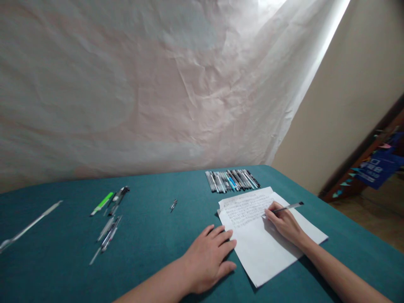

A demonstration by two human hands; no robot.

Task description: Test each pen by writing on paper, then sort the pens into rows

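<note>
My right hand (pixel 282 219) grips a pen (pixel 288 207) with a clear barrel and a dark end, its tip down at the lines of handwriting. Under it lies a small stack of white paper (pixel 265 256), the upper part of the top sheet covered with written lines. My left hand (pixel 211 257) rests flat with fingers spread on the green tablecloth, its fingertips at the left edge of the paper. The writing is too small to read.
A row of several pens (pixel 232 181) lies behind the paper. On the left are a green highlighter (pixel 102 203), dark pens (pixel 119 200), loose pens (pixel 109 235) and a long thin white stick (pixel 31 225). A small metallic item (pixel 173 205) lies mid-table. A pale curtain (pixel 142 92) hangs behind.
</note>
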